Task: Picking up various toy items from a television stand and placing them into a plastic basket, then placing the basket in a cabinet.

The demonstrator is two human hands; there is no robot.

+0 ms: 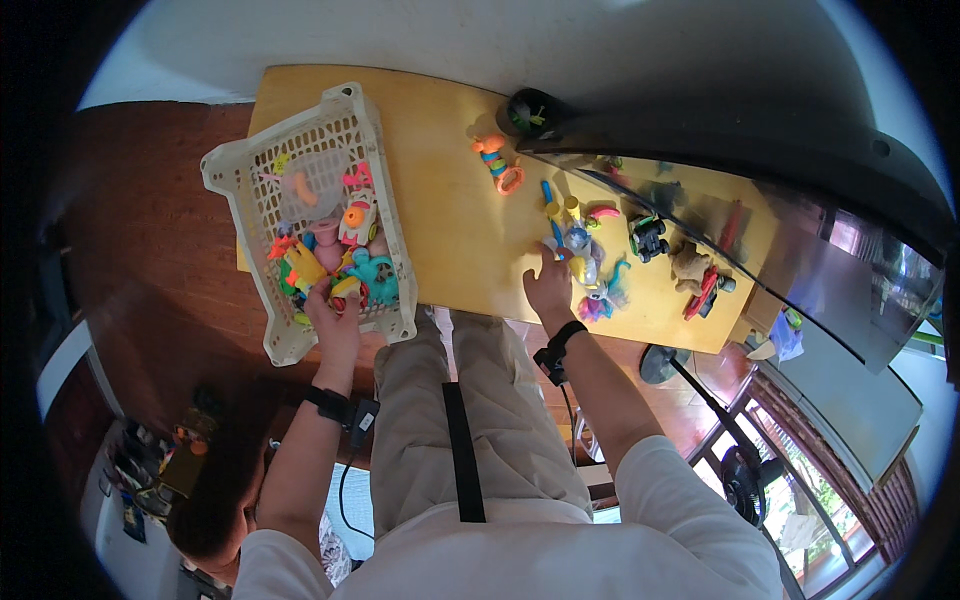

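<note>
My left hand (pixel 334 319) reaches into a white plastic basket (pixel 395 247), its fingertips at a small yellow and red toy (pixel 346 287). Around it in the basket lie a yellow toy figure (pixel 304 264), a teal toy (pixel 377 277) and a pink toy (pixel 327 244). My right hand (pixel 551 286) is over the wooden table, fingertips at a blue and white toy part (pixel 557 247); whether it grips it is hard to tell. Beside that hand are a pale blue and white toy figure (pixel 577 244) and a toy pony with a pink and blue mane (pixel 596 300).
A television (pixel 750 165) stands along the table's (pixel 442 225) right back side. Near it are a black container (pixel 532 112), an orange ringed toy (pixel 497 163), a black toy vehicle (pixel 647 238), a brown plush toy (pixel 688 268) and a red toy (pixel 703 291).
</note>
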